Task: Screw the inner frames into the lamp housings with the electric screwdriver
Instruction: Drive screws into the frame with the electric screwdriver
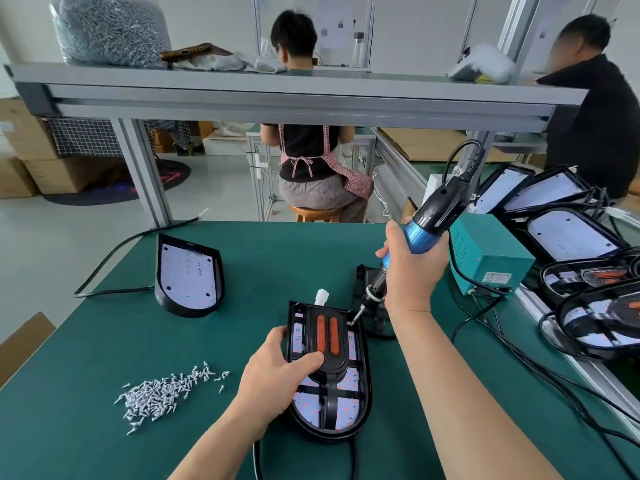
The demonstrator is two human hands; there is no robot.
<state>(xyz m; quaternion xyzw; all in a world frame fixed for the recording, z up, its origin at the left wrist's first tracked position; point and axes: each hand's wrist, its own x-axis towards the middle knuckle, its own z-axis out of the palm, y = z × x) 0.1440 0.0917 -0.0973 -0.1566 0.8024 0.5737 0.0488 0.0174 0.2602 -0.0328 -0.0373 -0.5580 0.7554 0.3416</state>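
On the green felt mat (104,358), left hand (277,368) gripped the rounded black plastic housing (360,386), thumb on its ribbed frame (330,341). Right hand (412,268) was wrapped around the blue screwdriver (420,230), bit at the frame's top corner. Loose silver screws (162,393) lay piled left.

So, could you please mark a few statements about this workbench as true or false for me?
1. The right hand grips the electric screwdriver. True.
2. The screwdriver's tip is at the rounded near end of the lamp housing. False: it is at the far right corner of the inner frame.
3. The left hand holds the lamp housing, with its thumb on the inner frame. True.
4. The screws sit in a tray to the right of the housing. False: they lie in a loose pile on the green mat, to its left.
5. The second housing already holds an inner frame. False: only its white board shows.
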